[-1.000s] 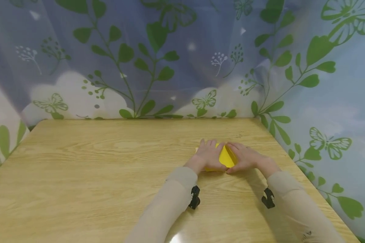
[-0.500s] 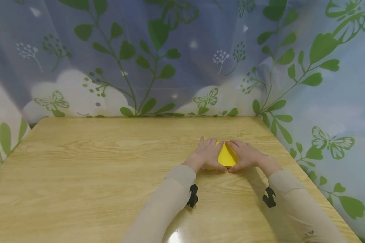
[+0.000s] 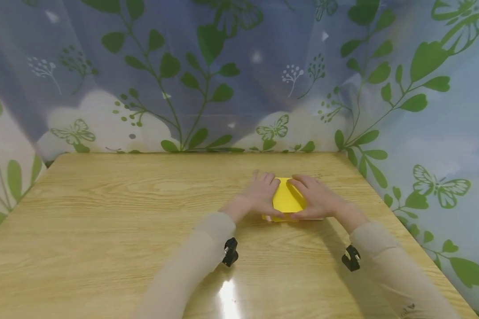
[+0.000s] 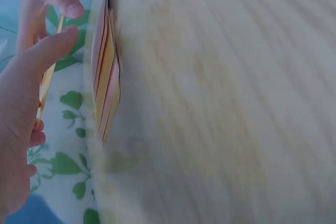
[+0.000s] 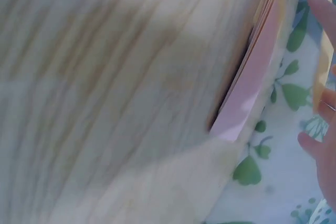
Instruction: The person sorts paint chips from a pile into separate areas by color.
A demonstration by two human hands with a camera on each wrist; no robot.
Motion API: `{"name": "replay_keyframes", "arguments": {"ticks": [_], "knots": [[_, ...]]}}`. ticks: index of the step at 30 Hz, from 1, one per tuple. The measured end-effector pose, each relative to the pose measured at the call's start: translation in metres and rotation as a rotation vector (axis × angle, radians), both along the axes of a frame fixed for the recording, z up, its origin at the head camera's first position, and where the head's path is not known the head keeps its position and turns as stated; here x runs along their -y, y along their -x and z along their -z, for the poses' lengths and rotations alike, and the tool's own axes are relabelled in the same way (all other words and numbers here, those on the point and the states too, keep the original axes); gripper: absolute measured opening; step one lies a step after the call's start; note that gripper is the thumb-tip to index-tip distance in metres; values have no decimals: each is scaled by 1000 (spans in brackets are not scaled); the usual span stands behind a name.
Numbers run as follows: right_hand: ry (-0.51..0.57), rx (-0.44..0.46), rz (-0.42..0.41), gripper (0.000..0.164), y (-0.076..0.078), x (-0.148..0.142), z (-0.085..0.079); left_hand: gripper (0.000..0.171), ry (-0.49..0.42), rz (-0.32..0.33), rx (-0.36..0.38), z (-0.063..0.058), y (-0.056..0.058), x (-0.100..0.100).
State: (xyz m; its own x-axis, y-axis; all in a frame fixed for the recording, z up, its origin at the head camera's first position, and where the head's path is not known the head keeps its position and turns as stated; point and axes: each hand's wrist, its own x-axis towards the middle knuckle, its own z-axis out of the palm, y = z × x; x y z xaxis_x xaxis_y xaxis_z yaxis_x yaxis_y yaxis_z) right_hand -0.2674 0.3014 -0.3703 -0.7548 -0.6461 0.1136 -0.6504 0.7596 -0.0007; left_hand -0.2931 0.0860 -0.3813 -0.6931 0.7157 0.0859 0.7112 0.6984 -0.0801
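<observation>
A yellow sheet of paper (image 3: 286,199) is held between my two hands at the right side of the table, raised above a stack of coloured paper. My left hand (image 3: 259,192) grips its left side, and my right hand (image 3: 318,198) grips its right side. The left wrist view shows the yellow sheet (image 4: 48,82) edge-on beside the left thumb. Pink and yellow layers show in the paper stack (image 4: 107,72), which lies on the table below the hands. In the right wrist view the stack (image 5: 254,82) has a pink side towards the camera. Fingertips behind the sheet are partly hidden.
The wooden table (image 3: 104,230) extends far to the left, with its right edge close to the right forearm. A curtain (image 3: 231,79) printed with leaves and butterflies hangs behind and to the right. Each wrist carries a small black camera (image 3: 230,251).
Both hands have shifted left and slightly away with the yellow sheet. The gap between them has widened, so more yellow shows. An edge of the stack now shows below the right hand.
</observation>
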Motion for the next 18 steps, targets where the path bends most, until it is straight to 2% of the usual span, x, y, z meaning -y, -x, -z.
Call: {"name": "replay_keyframes", "arguments": {"ticks": [6, 10, 18], "knots": [[-71, -34, 8, 94, -1, 23, -5, 97, -13, 59, -68, -2, -2, 31], [-74, -21, 10, 94, -3, 41, -5, 95, -39, 92, -92, -1, -6, 52], [-109, -26, -34, 93, 0, 75, 2, 93, -71, 88, -105, 2, -12, 98]]}}
